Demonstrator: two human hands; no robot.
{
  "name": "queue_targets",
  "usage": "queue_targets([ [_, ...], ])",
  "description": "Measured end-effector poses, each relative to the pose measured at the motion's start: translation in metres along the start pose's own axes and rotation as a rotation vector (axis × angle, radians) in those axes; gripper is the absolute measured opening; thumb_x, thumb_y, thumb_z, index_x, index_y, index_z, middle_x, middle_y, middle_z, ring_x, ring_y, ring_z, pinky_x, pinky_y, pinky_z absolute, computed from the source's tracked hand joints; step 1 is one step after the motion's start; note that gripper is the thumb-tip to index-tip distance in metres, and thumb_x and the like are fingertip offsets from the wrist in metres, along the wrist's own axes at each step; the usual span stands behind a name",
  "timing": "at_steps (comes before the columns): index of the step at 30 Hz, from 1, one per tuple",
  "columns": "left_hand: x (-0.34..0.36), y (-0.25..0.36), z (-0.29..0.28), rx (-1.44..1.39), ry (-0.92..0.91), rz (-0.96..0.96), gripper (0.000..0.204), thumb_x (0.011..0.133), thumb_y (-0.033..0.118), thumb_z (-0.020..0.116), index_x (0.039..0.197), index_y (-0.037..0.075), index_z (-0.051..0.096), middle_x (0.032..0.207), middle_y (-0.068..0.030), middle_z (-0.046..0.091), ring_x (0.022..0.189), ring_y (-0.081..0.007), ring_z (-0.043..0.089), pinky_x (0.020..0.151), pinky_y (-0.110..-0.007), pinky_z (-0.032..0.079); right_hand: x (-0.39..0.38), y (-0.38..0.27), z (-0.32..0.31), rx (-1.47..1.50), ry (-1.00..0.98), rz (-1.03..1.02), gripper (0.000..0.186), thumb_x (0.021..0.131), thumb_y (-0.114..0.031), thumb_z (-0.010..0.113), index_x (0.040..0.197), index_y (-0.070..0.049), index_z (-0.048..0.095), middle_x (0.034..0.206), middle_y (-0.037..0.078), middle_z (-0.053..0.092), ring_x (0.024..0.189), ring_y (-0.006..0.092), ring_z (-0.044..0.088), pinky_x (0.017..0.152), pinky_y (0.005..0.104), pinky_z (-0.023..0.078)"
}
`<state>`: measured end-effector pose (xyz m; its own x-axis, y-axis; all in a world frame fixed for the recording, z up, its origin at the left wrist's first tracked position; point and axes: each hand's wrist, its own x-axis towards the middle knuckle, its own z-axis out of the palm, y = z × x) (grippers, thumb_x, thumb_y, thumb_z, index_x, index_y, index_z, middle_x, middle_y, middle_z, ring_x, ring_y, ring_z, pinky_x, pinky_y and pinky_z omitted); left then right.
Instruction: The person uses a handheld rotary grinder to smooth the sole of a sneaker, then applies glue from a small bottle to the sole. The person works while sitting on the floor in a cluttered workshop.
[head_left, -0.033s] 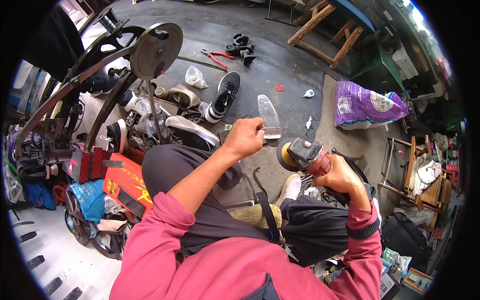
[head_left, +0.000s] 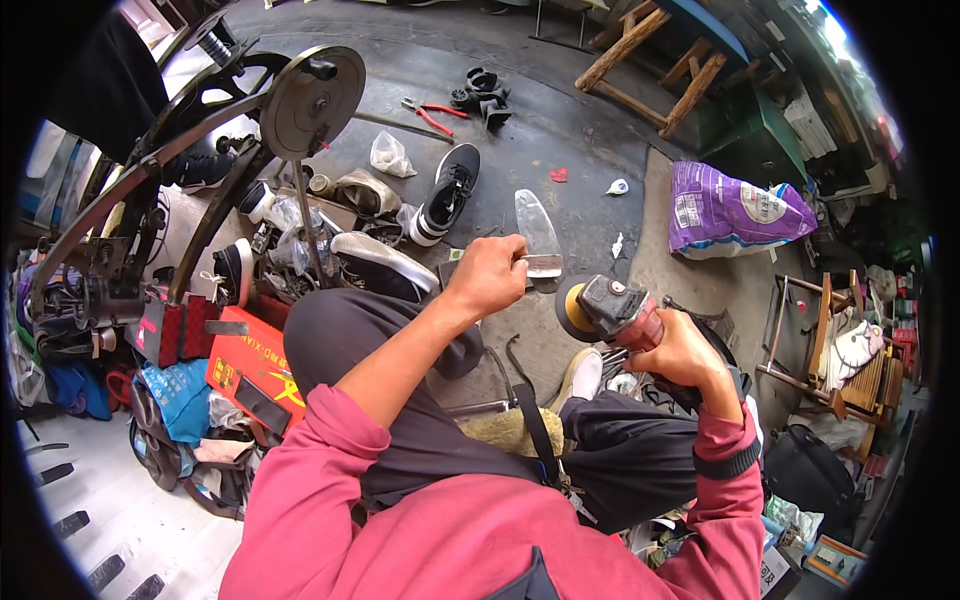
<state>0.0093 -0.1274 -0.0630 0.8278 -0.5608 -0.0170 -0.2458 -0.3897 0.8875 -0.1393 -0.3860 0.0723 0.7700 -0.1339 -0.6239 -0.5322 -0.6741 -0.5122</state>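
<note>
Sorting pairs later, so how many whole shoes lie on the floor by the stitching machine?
3 clearly: a black sneaker upright near the clear bag, a grey slip-on beside the left knee, a dark one under the machine's frame. Others may hide in the clutter.

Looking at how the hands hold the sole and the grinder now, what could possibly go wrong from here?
1. The left hand grips the thin translucent sole bare, close to the grinder disc; a slip could likely catch the fingers.
2. The right hand holds the grinder alone above the lap, so a kick might reach the trousers.
</note>
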Motion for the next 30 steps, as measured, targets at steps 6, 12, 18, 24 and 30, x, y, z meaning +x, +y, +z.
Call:
queue_targets([
  [6, 0.002, -0.003, 0.001, 0.034, 0.007, 0.043, 0.018, 0.091, 0.014, 0.068, 0.096, -0.003, 0.070, 0.082, -0.0238, 0.071, 0.077, -0.0393, 0.071, 0.073, -0.045, 0.054, 0.010, -0.013, -0.006, -0.016, 0.043, -0.001, 0.036, 0.069, -0.011, 0.089, 0.098, 0.004, 0.075, 0.084, 0.007, 0.074, 0.076, 0.0160, 0.067, 0.075, 0.0363, 0.056],
  [12, 0.000, -0.004, 0.000, -0.006, -0.022, -0.002, 0.015, 0.087, 0.013, 0.065, 0.091, -0.002, 0.069, 0.086, -0.0256, 0.070, 0.088, -0.0464, 0.069, 0.080, -0.052, 0.054, 0.020, -0.003, -0.004, -0.015, -0.017, 0.001, 0.036, 0.068, -0.016, 0.088, 0.094, 0.004, 0.075, 0.084, 0.012, 0.076, 0.077, 0.0207, 0.071, 0.077, 0.0387, 0.057],
  [18, 0.003, -0.010, 0.001, -0.147, -0.081, -0.135, 0.018, 0.089, 0.015, 0.066, 0.093, -0.002, 0.071, 0.082, -0.0230, 0.072, 0.078, -0.0399, 0.072, 0.074, -0.048, 0.056, -0.003, 0.034, -0.001, 0.096, 0.062, -0.006, 0.039, 0.069, -0.013, 0.090, 0.100, 0.005, 0.074, 0.087, 0.009, 0.076, 0.080, 0.0169, 0.070, 0.078, 0.0340, 0.056],
  [24, -0.001, -0.007, 0.002, -0.220, -0.063, -0.191, 0.020, 0.099, 0.015, 0.064, 0.092, -0.002, 0.070, 0.066, -0.0068, 0.067, 0.053, -0.0139, 0.066, 0.055, -0.033, 0.052, -0.012, 0.052, 0.001, 0.284, 0.232, -0.003, 0.037, 0.072, -0.007, 0.088, 0.106, 0.003, 0.074, 0.092, 0.002, 0.075, 0.084, 0.0104, 0.067, 0.081, 0.0304, 0.054],
  [30, -0.002, -0.008, 0.000, -0.198, -0.044, -0.198, 0.028, 0.105, 0.019, 0.055, 0.087, -0.001, 0.065, 0.067, -0.0065, 0.068, 0.051, -0.0131, 0.065, 0.052, -0.033, 0.049, -0.010, 0.061, 0.005, 0.543, 0.377, -0.122, 0.033, 0.076, -0.002, 0.083, 0.107, 0.000, 0.073, 0.089, -0.002, 0.070, 0.078, 0.0085, 0.062, 0.073, 0.0279, 0.050],
])
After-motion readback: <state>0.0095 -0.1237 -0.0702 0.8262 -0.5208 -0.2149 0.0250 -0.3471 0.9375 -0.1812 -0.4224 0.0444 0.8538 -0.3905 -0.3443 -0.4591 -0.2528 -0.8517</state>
